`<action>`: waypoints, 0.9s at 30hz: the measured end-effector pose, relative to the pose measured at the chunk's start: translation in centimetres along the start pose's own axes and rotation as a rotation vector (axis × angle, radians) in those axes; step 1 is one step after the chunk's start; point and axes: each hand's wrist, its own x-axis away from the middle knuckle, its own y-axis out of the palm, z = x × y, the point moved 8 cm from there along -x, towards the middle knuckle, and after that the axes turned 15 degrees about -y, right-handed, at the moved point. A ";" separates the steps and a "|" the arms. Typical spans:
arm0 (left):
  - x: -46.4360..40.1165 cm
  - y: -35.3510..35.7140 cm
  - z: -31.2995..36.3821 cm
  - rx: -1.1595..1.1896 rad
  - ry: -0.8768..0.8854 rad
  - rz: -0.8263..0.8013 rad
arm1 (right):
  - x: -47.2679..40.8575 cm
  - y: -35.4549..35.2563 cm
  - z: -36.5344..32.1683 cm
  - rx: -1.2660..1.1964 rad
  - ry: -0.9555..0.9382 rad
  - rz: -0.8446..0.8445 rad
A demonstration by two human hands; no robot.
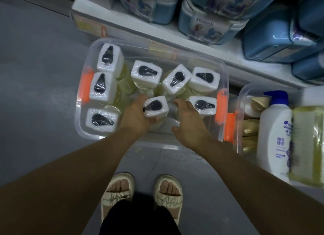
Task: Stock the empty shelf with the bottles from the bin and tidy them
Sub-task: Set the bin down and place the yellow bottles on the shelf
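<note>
Head view: you look straight down at a clear bin [82,122] on the grey floor, just near of a white shelf edge [201,50].
Bin: orange latches at its left and right ends; eight bottles [147,73] of pale yellow liquid stand upright in it, each with a white wrapped top and a black pump.
Left hand [135,115]: your fingers curl round the nearest middle bottle [155,106], gripping it below its white top.
Right hand [190,122]: it reaches into the bin just right of that bottle, fingers bent and spread; you cannot tell whether they touch anything.
Far shelf: blue printed containers [205,19] crowd it.
Right side: a second clear bin [239,122] sits touching the first one's right end, with tan packs inside; a white pump bottle [275,129] and a blurred yellow pack [306,143] stand near it.
Near edge: your feet in pale sandals [118,192] stand just short of the bin.
</note>
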 end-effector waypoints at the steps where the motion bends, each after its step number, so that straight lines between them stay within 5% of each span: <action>1: -0.2 -0.1 0.3 -0.008 -0.007 -0.007 | -0.1 0.1 0.2 -0.014 0.004 0.008; 7: 0.1 -3.4 3.2 0.035 0.071 0.000 | 0.1 -0.8 0.6 -0.206 0.053 0.083; 18: 3.1 -11.2 13.5 0.234 0.008 -0.282 | 1.1 -7.1 -2.8 -0.739 0.150 -0.017; 27: 4.2 -12.3 17.2 0.267 -0.028 -0.204 | 1.1 -12.3 -5.1 -0.651 0.108 0.205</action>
